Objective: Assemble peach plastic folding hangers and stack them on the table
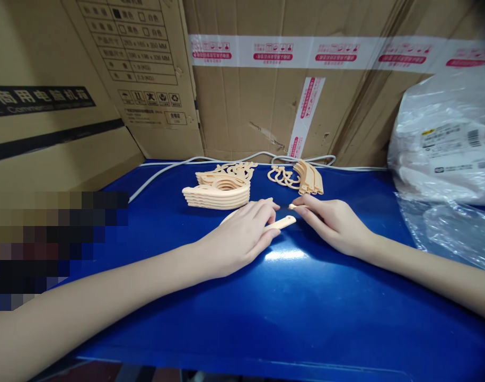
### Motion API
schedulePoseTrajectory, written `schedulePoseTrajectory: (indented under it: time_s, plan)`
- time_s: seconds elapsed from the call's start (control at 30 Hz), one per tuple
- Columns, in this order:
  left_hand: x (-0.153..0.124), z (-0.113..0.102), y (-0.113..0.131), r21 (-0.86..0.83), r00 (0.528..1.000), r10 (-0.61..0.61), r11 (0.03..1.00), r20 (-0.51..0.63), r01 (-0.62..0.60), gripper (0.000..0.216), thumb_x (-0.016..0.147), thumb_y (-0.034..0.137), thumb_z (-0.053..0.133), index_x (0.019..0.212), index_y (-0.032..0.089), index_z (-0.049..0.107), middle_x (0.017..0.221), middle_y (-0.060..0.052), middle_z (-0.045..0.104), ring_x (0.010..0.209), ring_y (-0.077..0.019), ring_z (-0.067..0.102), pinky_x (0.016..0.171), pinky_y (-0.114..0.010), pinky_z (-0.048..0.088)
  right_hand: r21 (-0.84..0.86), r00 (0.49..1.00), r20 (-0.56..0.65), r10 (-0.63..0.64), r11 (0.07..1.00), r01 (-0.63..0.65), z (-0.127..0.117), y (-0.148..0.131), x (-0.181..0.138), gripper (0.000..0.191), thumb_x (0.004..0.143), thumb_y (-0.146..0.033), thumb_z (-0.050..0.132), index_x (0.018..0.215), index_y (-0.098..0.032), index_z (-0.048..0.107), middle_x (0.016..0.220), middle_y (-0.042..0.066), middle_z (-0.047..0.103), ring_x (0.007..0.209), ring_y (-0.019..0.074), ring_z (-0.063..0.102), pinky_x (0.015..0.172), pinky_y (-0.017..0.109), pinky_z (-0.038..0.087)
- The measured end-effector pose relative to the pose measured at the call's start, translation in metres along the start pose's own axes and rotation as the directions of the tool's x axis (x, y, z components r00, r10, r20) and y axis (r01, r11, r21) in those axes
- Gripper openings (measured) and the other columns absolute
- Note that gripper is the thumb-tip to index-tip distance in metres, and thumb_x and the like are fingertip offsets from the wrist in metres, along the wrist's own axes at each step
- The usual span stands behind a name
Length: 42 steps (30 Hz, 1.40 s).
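My left hand [248,228] is closed around a cream plastic hanger piece [284,223], whose flat end with a small hole sticks out to the right past my fingers. More of this cream plastic shows beyond and left of the hand; the rest is hidden under it. My right hand [335,220] pinches a small cream hanger piece [293,207], its tip pointing left toward the left hand. The two pieces are close together but apart. Just behind my left hand lies a neat stack of cream plastic hangers [216,197], their hooks toward the back.
Several more cream hanger pieces [310,179] with hooks lie behind my right hand. A white cable [202,159] runs along the back of the blue table [242,318]. Cardboard [246,106] walls the back and left. A clear plastic bag [444,143] with white contents stands at right.
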<state>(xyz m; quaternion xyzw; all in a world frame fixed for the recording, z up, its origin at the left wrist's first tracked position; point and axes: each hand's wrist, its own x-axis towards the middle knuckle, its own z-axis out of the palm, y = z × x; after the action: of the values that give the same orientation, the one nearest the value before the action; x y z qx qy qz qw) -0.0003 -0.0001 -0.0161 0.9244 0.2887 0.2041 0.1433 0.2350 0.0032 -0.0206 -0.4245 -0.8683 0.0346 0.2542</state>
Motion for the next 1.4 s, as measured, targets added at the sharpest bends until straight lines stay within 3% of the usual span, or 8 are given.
schedulePoseTrajectory:
  time_s: [0.13,0.63,0.97,1.13,1.4]
  plan:
    - [0.0011,-0.0006,-0.0005,-0.048,0.999,0.004,0.999,-0.035,-0.006,0.015,0.102,0.030,0.030,0.101,0.019,0.041,0.126,-0.011,0.052,0.127,-0.0234,0.045,0.104,-0.039,0.038,0.020,0.999,0.018,-0.036,0.999,0.035,-0.0004,-0.0003,0.0012,0.027,0.099,-0.032,0.035,0.092,-0.018,0.057,0.063,-0.002,0.058,0.053,0.0101,0.054,0.053,0.021,0.038]
    - [0.0028,0.0013,-0.0015,-0.080,0.999,0.004,0.997,-0.046,-0.008,0.012,0.101,0.028,0.032,0.100,0.019,0.041,0.125,-0.011,0.052,0.121,-0.0226,0.048,0.101,-0.038,0.039,0.039,0.996,0.021,-0.087,0.996,0.086,-0.0015,-0.0010,-0.0015,0.023,0.099,-0.028,0.035,0.099,-0.016,0.055,0.060,-0.004,0.057,0.046,0.0090,0.050,0.049,0.021,0.037]
    - [0.0029,0.0022,-0.0001,-0.011,0.999,0.013,1.000,-0.046,-0.014,0.019,0.102,0.028,0.031,0.104,0.017,0.046,0.127,-0.012,0.052,0.130,-0.0237,0.043,0.106,-0.040,0.038,0.104,0.993,0.079,-0.083,0.992,0.075,-0.0007,-0.0007,-0.0010,0.026,0.096,-0.036,0.045,0.102,-0.016,0.061,0.074,0.002,0.070,0.057,0.0117,0.061,0.054,0.022,0.043]
    - [0.0027,0.0016,-0.0015,0.078,0.998,0.056,0.995,0.018,-0.057,0.028,0.102,0.026,0.028,0.115,0.014,0.050,0.135,-0.014,0.048,0.137,-0.0239,0.034,0.113,-0.043,0.031,0.088,0.988,0.054,-0.144,0.986,0.139,-0.0011,-0.0009,-0.0011,0.026,0.098,-0.032,0.043,0.105,-0.017,0.063,0.083,0.004,0.072,0.063,0.0116,0.064,0.056,0.021,0.046]
    - [0.0016,0.0011,-0.0023,0.036,0.996,0.084,0.996,0.005,-0.084,0.031,0.102,0.026,0.029,0.125,0.015,0.047,0.135,-0.012,0.048,0.135,-0.0211,0.037,0.113,-0.039,0.032,0.005,0.969,-0.001,-0.248,0.969,0.248,-0.0020,0.0007,-0.0028,0.028,0.099,-0.029,0.040,0.104,-0.017,0.064,0.089,0.006,0.075,0.072,0.0144,0.070,0.063,0.022,0.051]
